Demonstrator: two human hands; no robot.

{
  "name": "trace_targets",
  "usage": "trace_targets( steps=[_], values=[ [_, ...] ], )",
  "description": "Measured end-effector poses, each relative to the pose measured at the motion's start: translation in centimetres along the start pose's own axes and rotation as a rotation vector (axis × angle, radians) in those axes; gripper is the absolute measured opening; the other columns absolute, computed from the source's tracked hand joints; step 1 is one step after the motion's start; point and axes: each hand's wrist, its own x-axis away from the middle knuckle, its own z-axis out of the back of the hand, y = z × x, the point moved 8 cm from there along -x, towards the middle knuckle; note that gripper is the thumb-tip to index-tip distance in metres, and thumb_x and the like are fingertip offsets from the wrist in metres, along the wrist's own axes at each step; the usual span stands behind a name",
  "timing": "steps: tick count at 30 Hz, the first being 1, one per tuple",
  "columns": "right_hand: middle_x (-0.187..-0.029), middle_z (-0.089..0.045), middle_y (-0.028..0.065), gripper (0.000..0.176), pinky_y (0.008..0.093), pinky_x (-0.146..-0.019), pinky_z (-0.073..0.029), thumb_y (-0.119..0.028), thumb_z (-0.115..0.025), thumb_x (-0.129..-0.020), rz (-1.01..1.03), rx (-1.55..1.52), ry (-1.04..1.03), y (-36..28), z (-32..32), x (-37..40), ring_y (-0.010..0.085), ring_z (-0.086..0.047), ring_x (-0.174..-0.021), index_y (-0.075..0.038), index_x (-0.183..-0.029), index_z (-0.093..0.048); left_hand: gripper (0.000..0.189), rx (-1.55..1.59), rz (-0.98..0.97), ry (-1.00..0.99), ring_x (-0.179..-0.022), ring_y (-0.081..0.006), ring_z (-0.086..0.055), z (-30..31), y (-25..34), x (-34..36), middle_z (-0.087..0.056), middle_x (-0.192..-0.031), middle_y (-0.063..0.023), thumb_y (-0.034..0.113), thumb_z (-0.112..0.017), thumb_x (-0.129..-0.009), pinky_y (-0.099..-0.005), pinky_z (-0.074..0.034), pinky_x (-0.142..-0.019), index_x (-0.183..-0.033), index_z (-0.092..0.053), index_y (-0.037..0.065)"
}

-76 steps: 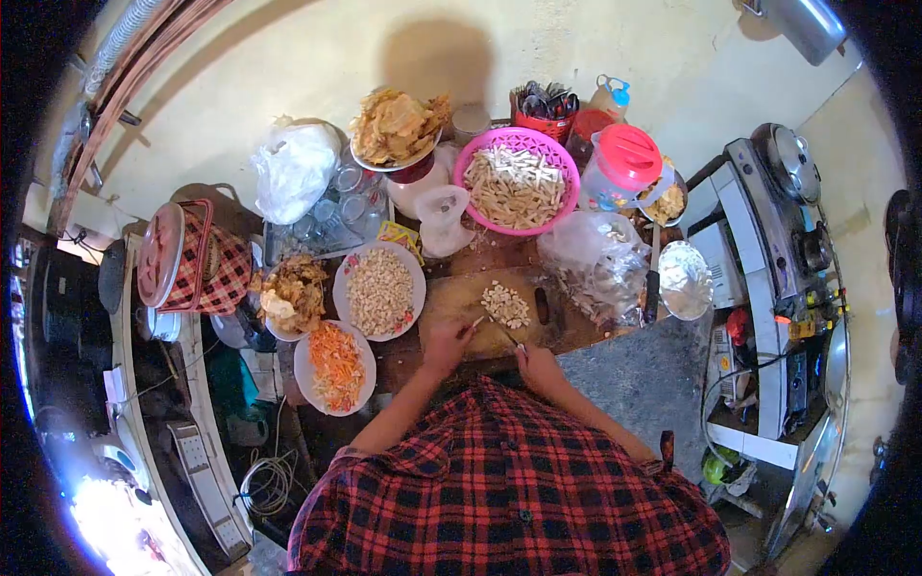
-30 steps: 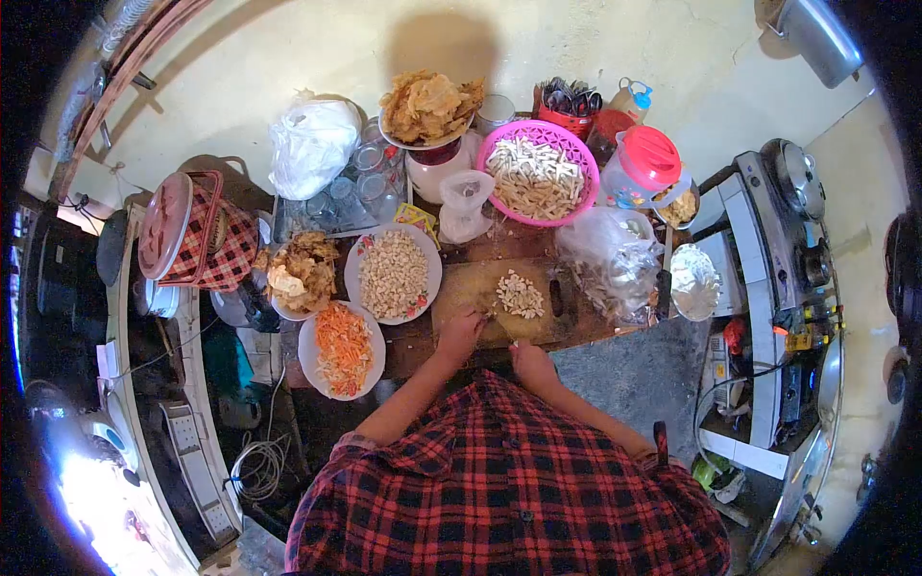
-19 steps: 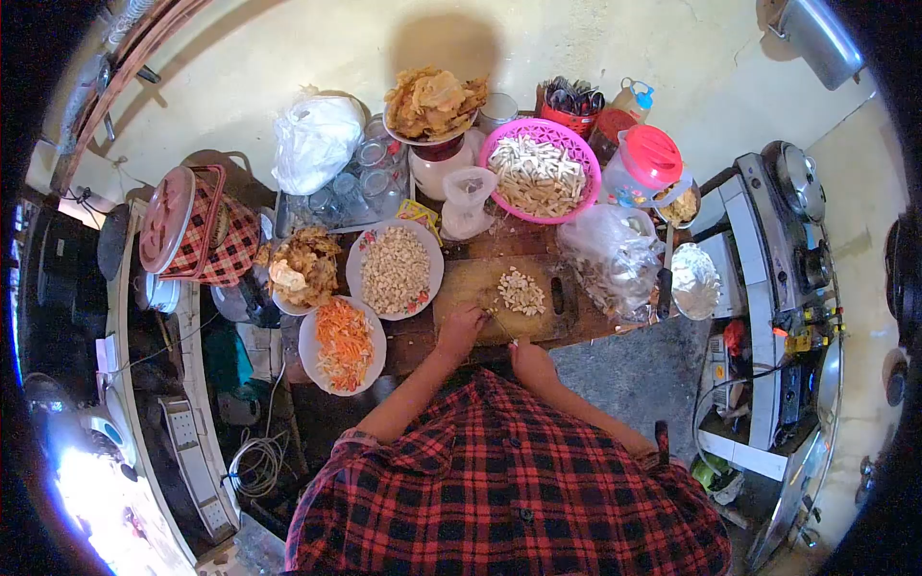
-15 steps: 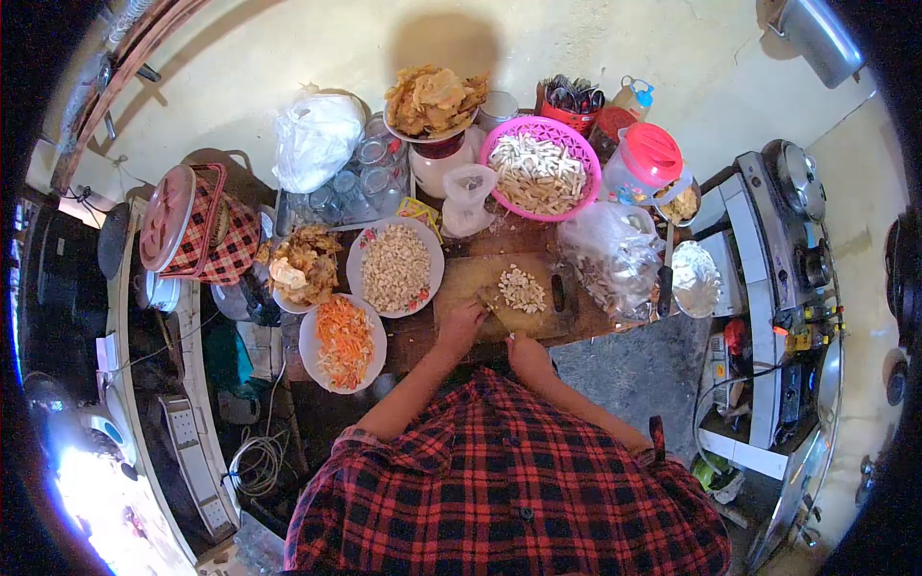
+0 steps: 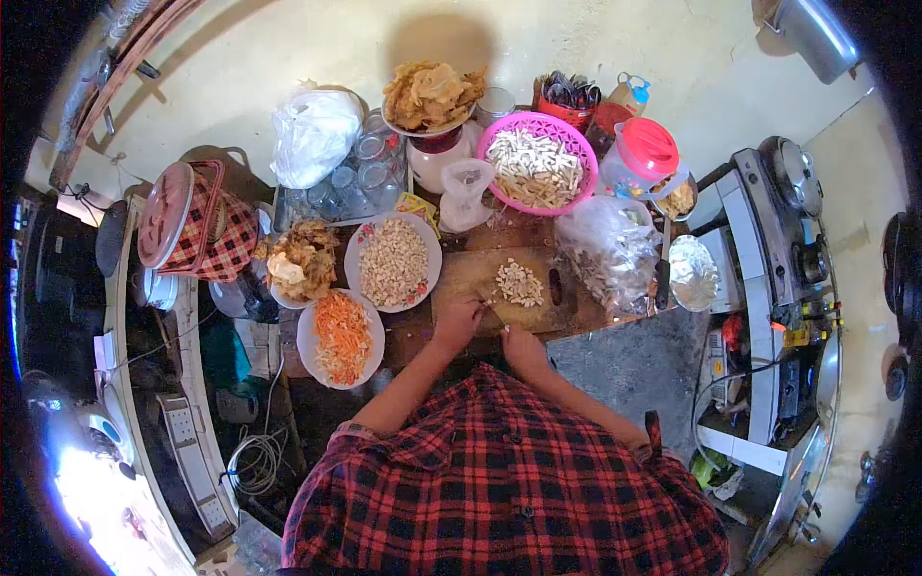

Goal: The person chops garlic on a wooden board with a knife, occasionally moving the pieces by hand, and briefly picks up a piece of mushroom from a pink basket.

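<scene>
On the wooden cutting board (image 5: 461, 272), near its front edge, my left hand (image 5: 459, 324) is closed around what looks like a thin knife, mostly hidden. Close beside it on the right, my right hand (image 5: 523, 349) pinches a small white piece (image 5: 506, 329) at its fingertips. Chopped pale pieces (image 5: 520, 283) lie in a loose pile on the board, just beyond my hands. A plate of pale diced pieces (image 5: 393, 262) stands left of the board. A pink basket (image 5: 592, 171) behind the board holds longer pale strips.
Shredded orange and white food fills a plate (image 5: 377, 362) at the front left, beside fried food (image 5: 302, 264). Glasses (image 5: 373, 176) stand on a tray behind. A plastic bag (image 5: 612, 252), a dark-handled utensil (image 5: 663, 278) and a foil-covered bowl (image 5: 693, 274) are on the right, near a stove (image 5: 768, 235).
My right hand has shifted slightly left and up, and the gap between my hands is a little different. The whole view has moved slightly.
</scene>
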Motion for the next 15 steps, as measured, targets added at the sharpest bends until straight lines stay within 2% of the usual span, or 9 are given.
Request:
trace_targets(
  steps=[2,4,11,13,15],
  values=[
    [-0.070,-0.059,0.0263,0.032,0.0512,-0.060,-0.046,-0.028,-0.042,-0.089,0.019,0.005,0.031,-0.3,0.2,0.0,0.0424,-0.058,-0.066,0.003,-0.090,-0.049,0.009,0.005,0.013,-0.006,-0.085,-0.0306,-0.055,0.0,-0.3,0.0,-0.058,-0.081,-0.0125,0.009,-0.058,-0.072,-0.0384,-0.045,-0.077,-0.078,-0.061,0.003],
    [-0.070,-0.059,0.0261,0.033,0.0507,-0.060,-0.047,-0.029,-0.042,-0.089,-0.035,-0.025,-0.004,-0.1,0.4,0.6,0.0426,-0.058,-0.067,0.003,-0.089,-0.049,0.010,0.008,-0.072,0.036,-0.085,-0.0321,-0.055,0.5,0.2,0.0,-0.058,-0.083,-0.0134,0.008,-0.058,-0.072,-0.0395,-0.045,-0.076,-0.079,-0.060,0.002],
    [-0.071,-0.059,0.0254,0.033,0.0514,-0.060,-0.046,-0.031,-0.041,-0.090,-0.070,0.019,-0.034,0.2,-0.4,0.2,0.0431,-0.058,-0.067,0.002,-0.088,-0.050,0.011,-0.001,0.017,-0.010,-0.086,-0.0318,-0.055,0.4,-0.3,-0.1,-0.060,-0.087,-0.0124,0.010,-0.058,-0.073,-0.0398,-0.045,-0.075,-0.081,-0.061,0.003],
    [-0.070,-0.059,0.0258,0.034,0.0524,-0.059,-0.046,-0.032,-0.041,-0.089,-0.004,-0.002,0.008,0.0,-0.6,-0.2,0.0435,-0.058,-0.066,0.001,-0.091,-0.049,0.011,-0.007,0.060,-0.063,-0.084,-0.0312,-0.056,0.0,-0.6,-0.1,-0.060,-0.086,-0.0117,0.010,-0.058,-0.074,-0.0392,-0.046,-0.075,-0.081,-0.061,0.003],
    [-0.070,-0.059,0.0259,0.034,0.0523,-0.059,-0.046,-0.032,-0.041,-0.089,-0.015,0.006,0.005,0.1,-0.7,-0.2,0.0433,-0.058,-0.066,0.002,-0.092,-0.048,0.010,-0.022,0.014,-0.022,-0.083,-0.0310,-0.056,0.3,-0.2,0.0,-0.060,-0.086,-0.0117,0.010,-0.058,-0.073,-0.0391,-0.046,-0.074,-0.081,-0.061,0.003]
  ],
)
